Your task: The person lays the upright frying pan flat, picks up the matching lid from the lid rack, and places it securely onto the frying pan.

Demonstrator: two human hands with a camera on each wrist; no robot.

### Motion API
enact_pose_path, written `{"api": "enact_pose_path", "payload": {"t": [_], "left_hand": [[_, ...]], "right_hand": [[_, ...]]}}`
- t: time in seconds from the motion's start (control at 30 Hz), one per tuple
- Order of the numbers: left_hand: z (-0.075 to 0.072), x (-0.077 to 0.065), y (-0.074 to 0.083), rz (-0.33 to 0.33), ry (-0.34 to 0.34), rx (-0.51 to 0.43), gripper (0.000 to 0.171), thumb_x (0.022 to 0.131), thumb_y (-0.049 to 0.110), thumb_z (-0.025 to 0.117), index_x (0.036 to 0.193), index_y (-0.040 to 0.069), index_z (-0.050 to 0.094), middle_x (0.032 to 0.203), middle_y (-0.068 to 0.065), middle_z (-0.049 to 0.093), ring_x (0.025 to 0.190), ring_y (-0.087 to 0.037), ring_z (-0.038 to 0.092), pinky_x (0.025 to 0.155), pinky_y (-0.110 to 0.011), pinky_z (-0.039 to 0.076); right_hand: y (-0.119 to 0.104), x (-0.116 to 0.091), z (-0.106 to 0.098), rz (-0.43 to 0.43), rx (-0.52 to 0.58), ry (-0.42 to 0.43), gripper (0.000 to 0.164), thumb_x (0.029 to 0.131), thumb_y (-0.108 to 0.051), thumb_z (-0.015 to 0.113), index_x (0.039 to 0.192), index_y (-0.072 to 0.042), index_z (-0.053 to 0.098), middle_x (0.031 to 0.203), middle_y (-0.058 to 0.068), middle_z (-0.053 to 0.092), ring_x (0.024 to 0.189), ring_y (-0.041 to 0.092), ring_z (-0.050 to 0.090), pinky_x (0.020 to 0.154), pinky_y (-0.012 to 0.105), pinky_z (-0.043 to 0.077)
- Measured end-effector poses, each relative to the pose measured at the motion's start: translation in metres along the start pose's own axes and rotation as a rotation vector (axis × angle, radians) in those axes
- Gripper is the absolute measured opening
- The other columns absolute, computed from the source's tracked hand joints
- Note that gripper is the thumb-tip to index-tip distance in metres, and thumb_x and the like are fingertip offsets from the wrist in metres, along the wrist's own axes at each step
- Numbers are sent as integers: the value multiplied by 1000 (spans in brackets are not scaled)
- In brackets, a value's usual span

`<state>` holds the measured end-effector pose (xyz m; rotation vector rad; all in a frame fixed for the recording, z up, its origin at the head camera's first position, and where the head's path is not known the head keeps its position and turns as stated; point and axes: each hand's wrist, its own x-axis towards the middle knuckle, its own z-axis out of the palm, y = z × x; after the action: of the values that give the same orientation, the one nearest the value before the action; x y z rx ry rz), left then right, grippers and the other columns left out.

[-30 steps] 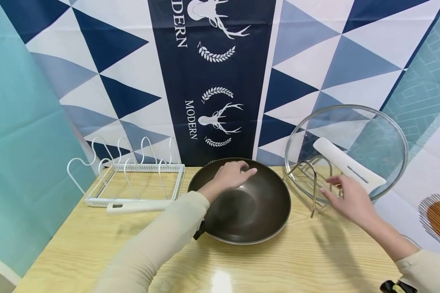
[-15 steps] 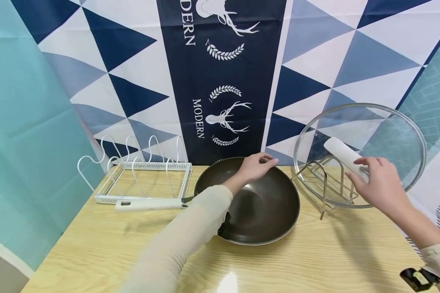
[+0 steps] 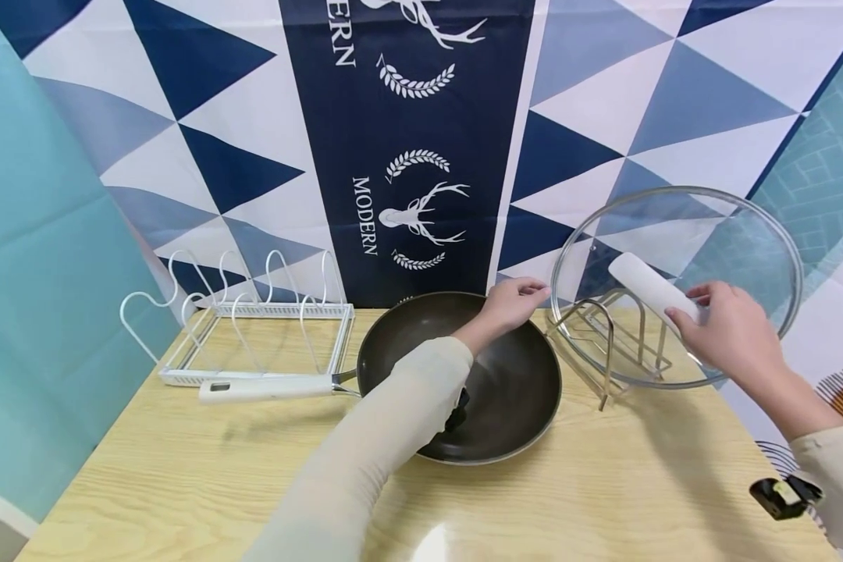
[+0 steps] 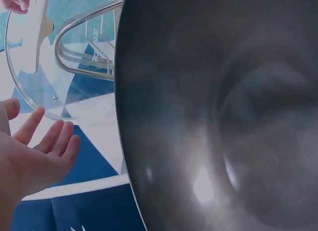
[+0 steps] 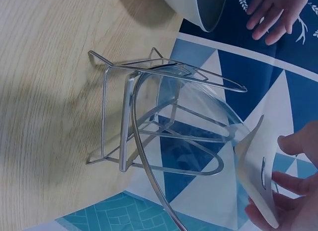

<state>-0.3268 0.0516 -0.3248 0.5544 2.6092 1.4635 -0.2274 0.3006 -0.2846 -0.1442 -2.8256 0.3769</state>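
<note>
lid (image 3: 677, 261) stands in the rack (image 3: 610, 351) beside the right hand (image 3: 734, 328), which is curled round the lid's white handle (image 3: 646, 281). the left hand (image 3: 513, 303), loosely spread with nothing in it, hangs near the pan (image 3: 513, 390).

Head view: the left sleeve (image 3: 372, 460) blocks a chunk of the wok (image 3: 511, 390) and runs off the bottom edge, and the right hand (image 3: 734, 332) covers the lower end of the white lid handle (image 3: 646, 282). Left wrist cam crops the wok on three sides, and I can't make out the middle of the lettering (image 4: 95, 44). Right wrist cuts off the glass lid (image 5: 154, 184) at the bottom.
</note>
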Motion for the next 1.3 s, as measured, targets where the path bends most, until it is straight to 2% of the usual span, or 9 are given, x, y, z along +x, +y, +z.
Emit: {"api": "enact_pose_path", "payload": {"t": [0.2,0.3,0.47,0.8,0.9,0.97,1.07,1.17,1.3], "left_hand": [[13,8,8,1,-19,-25,30,96,32,56,120,16,67,121,-1,68,113,-15,62,90,-19,48],[23,13,11,-11,-37,9,31,96,35,56,121,19,65,124,0,66,113,-14,62,90,-20,49],[37,14,13,-44,-60,91,36,96,40,55,124,19,63,128,1,64,116,-13,61,92,-22,49],[51,15,21,-166,-59,51,39,93,45,58,122,19,62,126,4,63,112,-13,61,87,-25,51],[56,15,29,-224,-40,37,34,91,45,61,111,18,64,112,6,65,94,-10,62,77,-24,50],[60,16,34,-258,-28,35,27,90,44,63,87,17,63,85,7,62,72,-8,56,63,-22,45],[66,17,38,-282,-17,67,44,89,41,66,59,16,46,55,6,39,49,-11,36,49,-23,33],[69,16,41,-294,-1,120,52,87,39,67,51,16,39,46,5,32,43,-12,32,44,-24,30],[72,11,43,-304,22,158,36,84,41,71,61,16,59,58,5,54,52,-11,45,49,-23,37]], "right_hand": [[-2,5,1,54,-9,-64,57,95,-38,53,122,12,48,104,35,56,84,48,57,53,44,44],[-1,5,2,77,-16,-82,60,95,-44,50,121,10,49,97,32,59,76,43,58,46,37,40],[1,3,3,109,-36,-117,65,95,-52,46,122,8,49,92,28,61,69,37,58,43,34,36],[-8,2,7,105,-48,-127,65,95,-47,49,125,10,46,91,29,62,68,38,59,44,36,37],[-10,3,7,107,-46,-126,64,95,-45,51,125,11,46,90,30,62,68,38,59,45,36,37],[-11,2,8,104,-46,-126,63,95,-44,51,124,12,45,89,30,62,67,37,59,44,36,38],[-14,3,9,95,-43,-123,63,95,-43,52,124,12,45,88,29,62,67,38,59,43,36,38],[-15,2,9,86,-40,-115,62,95,-43,52,123,12,46,87,28,62,67,38,59,43,35,38],[-13,-1,9,89,-41,-118,60,95,-43,52,122,10,47,87,29,62,65,36,59,44,36,37]]}}
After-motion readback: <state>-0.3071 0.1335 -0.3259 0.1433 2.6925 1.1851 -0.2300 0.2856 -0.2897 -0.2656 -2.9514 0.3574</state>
